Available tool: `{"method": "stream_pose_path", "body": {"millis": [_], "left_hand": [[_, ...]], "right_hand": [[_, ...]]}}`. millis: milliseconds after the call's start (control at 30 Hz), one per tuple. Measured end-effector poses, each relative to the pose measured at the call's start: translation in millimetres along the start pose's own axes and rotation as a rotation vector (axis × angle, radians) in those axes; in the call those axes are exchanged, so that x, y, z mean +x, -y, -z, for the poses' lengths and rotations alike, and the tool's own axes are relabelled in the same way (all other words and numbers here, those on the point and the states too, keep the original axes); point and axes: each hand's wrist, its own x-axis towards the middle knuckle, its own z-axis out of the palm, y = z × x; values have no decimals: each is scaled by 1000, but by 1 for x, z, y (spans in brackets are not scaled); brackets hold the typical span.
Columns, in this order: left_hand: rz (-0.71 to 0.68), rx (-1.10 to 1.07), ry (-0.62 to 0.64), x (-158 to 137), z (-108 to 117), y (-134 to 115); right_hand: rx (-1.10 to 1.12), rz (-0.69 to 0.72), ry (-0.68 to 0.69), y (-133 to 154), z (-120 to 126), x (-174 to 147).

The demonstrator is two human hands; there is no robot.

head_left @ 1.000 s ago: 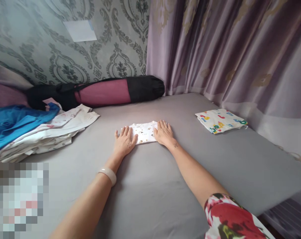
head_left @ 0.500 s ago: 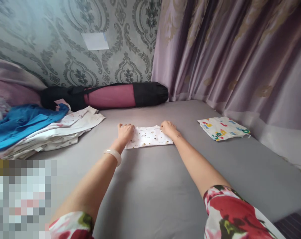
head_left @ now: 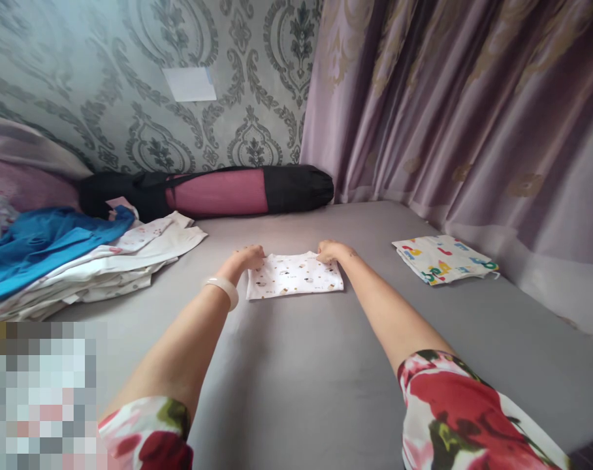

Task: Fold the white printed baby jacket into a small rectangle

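Observation:
A small white shirt [head_left: 292,277] with a scattered print lies folded into a flat rectangle on the grey bed sheet [head_left: 296,391]. My left hand [head_left: 250,255], with a pale bangle at the wrist, has its fingers curled over the shirt's far left corner. At the far right corner, my right hand [head_left: 330,251] pinches the cloth in the same way. The fingertips of both hands are partly hidden. To the right lies a folded white cloth item [head_left: 443,260] with a colourful letter-like print, apart from both hands.
At the left is a pile of light garments [head_left: 130,267] with a blue garment [head_left: 46,251] on top. A long black and pink bag [head_left: 218,192] lies along the papered wall. Purple curtains [head_left: 424,98] hang at the right. A blurred patch covers the lower left corner.
My fingers have curled in more tightly at the shirt's far corners, and my wrists sit higher behind them. The shirt stays in about the same place. The view has tilted slightly.

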Motion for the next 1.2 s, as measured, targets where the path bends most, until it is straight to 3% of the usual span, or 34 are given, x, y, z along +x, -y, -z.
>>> {"method": "stream_pose_path", "body": {"millis": [167, 567, 867, 1200], "left_hand": [[76, 6, 8, -1, -8, -7], [32, -36, -168, -35, -14, -15], [19, -38, -306, -52, 4, -11], [20, -43, -340, -54, 35, -3]], "right_hand": [[-12, -19, 146, 4, -1, -3], [62, 95, -104, -1, -11, -47], [105, 141, -180, -9, 8, -57], [135, 200, -160, -17, 45, -54]]}}
